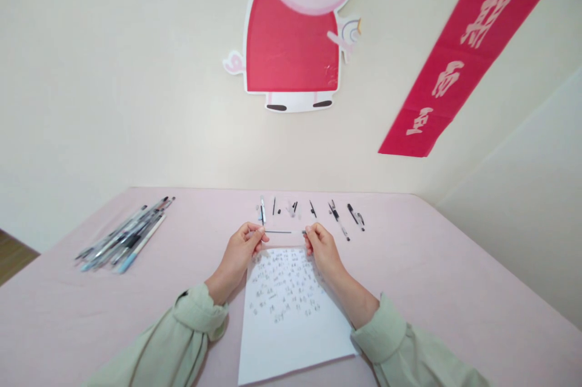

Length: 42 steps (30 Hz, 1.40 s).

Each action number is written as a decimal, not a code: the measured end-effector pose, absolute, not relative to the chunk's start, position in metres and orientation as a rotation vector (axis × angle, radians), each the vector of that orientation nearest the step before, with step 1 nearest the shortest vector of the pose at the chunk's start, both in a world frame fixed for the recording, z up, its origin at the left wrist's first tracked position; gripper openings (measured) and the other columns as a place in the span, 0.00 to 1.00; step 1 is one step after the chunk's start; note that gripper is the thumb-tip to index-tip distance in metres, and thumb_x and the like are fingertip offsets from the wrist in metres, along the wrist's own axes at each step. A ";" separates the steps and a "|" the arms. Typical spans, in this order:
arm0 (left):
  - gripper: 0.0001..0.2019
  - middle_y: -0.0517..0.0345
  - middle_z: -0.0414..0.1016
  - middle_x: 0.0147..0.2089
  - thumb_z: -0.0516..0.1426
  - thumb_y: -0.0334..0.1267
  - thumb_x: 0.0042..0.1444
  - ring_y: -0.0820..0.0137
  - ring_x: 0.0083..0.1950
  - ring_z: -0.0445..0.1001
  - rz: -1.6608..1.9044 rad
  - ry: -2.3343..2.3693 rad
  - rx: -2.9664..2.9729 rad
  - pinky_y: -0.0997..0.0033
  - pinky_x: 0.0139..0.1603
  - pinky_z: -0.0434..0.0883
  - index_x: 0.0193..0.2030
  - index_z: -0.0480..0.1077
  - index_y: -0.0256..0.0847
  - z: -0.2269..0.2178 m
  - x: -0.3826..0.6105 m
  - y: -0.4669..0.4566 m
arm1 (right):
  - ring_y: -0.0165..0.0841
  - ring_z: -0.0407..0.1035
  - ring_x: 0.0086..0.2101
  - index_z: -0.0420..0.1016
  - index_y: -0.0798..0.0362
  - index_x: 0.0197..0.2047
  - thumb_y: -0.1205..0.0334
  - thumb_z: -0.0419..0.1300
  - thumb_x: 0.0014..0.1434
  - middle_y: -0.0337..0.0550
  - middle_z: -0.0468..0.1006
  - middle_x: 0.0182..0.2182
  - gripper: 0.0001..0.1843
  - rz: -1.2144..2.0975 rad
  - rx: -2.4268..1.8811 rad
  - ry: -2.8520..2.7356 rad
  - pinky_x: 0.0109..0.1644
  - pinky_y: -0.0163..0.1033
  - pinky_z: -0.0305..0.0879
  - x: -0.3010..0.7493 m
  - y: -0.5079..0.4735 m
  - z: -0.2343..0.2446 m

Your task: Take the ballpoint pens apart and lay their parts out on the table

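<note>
A thin pen refill [278, 232], dark along most of its length and pale toward the right, is stretched level between my two hands. My left hand [242, 251] pinches its left end between thumb and fingers. At the other end, the fingertips of my right hand [324, 249] are closed on it. Below the hands lies a white sheet of paper [291, 344], its upper half covered in short handwritten marks. Just beyond my left hand are a slim clear-and-dark pen part [262, 210] and small pieces beside it.
Small groups of pen parts line the back of the pink-covered table [436, 290], including a black refill [273, 205] and a pen [339, 220] with a dark cap [360, 219] farther right. A pile of pens [130, 235] lies at left. The wall [182, 102] rises behind.
</note>
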<state>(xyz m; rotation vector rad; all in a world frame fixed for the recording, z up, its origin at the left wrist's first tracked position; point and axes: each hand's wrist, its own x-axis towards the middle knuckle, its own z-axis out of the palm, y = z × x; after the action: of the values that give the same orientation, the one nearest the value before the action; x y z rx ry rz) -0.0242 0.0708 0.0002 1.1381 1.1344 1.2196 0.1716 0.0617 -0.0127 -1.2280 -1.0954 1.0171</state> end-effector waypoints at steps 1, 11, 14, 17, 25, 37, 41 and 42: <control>0.15 0.61 0.73 0.27 0.60 0.49 0.50 0.79 0.21 0.61 1.217 1.132 1.129 0.79 0.22 0.58 0.31 0.65 0.39 0.000 -0.025 0.071 | 0.23 0.55 0.16 0.61 0.51 0.22 0.45 0.58 0.54 0.31 0.62 0.16 0.21 1.013 -1.230 -1.105 0.19 0.30 0.51 0.172 0.062 -0.014; 0.15 0.62 0.72 0.26 0.60 0.49 0.50 0.81 0.20 0.60 1.200 1.125 1.069 0.80 0.21 0.58 0.30 0.65 0.38 0.001 -0.027 0.071 | 0.24 0.55 0.16 0.61 0.51 0.23 0.46 0.57 0.55 0.30 0.61 0.15 0.20 0.991 -1.245 -1.174 0.20 0.30 0.52 0.171 0.059 -0.012; 0.14 0.62 0.72 0.27 0.59 0.48 0.51 0.80 0.22 0.61 1.211 1.097 1.075 0.80 0.23 0.59 0.31 0.64 0.39 0.001 -0.027 0.071 | 0.24 0.54 0.16 0.60 0.51 0.22 0.45 0.57 0.55 0.30 0.61 0.15 0.20 1.029 -1.249 -1.145 0.20 0.30 0.52 0.169 0.058 -0.009; 0.13 0.61 0.73 0.29 0.59 0.47 0.52 0.79 0.24 0.63 1.212 1.080 1.106 0.80 0.24 0.60 0.34 0.65 0.40 0.001 -0.026 0.070 | 0.23 0.52 0.15 0.60 0.51 0.22 0.45 0.56 0.55 0.30 0.60 0.14 0.21 1.099 -1.263 -1.092 0.17 0.29 0.48 0.169 0.058 -0.006; 0.12 0.59 0.75 0.33 0.59 0.43 0.51 0.80 0.22 0.61 1.199 1.048 1.135 0.79 0.23 0.59 0.38 0.66 0.40 0.001 -0.024 0.069 | 0.22 0.48 0.12 0.61 0.52 0.20 0.45 0.54 0.57 0.29 0.55 0.10 0.22 1.173 -1.240 -1.050 0.16 0.29 0.44 0.173 0.059 -0.008; 0.11 0.59 0.76 0.35 0.59 0.43 0.51 0.80 0.22 0.59 1.176 1.059 1.175 0.79 0.24 0.57 0.39 0.67 0.40 0.004 -0.023 0.067 | 0.22 0.45 0.12 0.61 0.51 0.19 0.43 0.54 0.56 0.28 0.52 0.09 0.24 1.196 -1.243 -1.003 0.16 0.30 0.42 0.172 0.058 -0.003; 0.12 0.57 0.76 0.35 0.59 0.44 0.51 0.80 0.22 0.60 1.163 1.068 1.166 0.78 0.24 0.57 0.39 0.68 0.40 0.004 -0.023 0.067 | 0.22 0.45 0.12 0.59 0.51 0.19 0.45 0.55 0.56 0.28 0.52 0.10 0.22 1.190 -1.237 -1.021 0.17 0.30 0.42 0.174 0.059 -0.004; 0.12 0.57 0.77 0.35 0.59 0.44 0.50 0.80 0.22 0.60 1.161 1.069 1.162 0.78 0.25 0.57 0.39 0.68 0.39 0.004 -0.023 0.067 | 0.22 0.46 0.13 0.59 0.51 0.19 0.46 0.54 0.57 0.28 0.53 0.10 0.22 1.184 -1.235 -1.030 0.17 0.30 0.43 0.174 0.059 -0.005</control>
<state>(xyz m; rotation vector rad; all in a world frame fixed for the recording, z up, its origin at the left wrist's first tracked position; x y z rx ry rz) -0.0234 0.0674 0.0043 1.1622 1.0687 1.1605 0.1740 0.0589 -0.0048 -1.2355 -1.0301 1.1841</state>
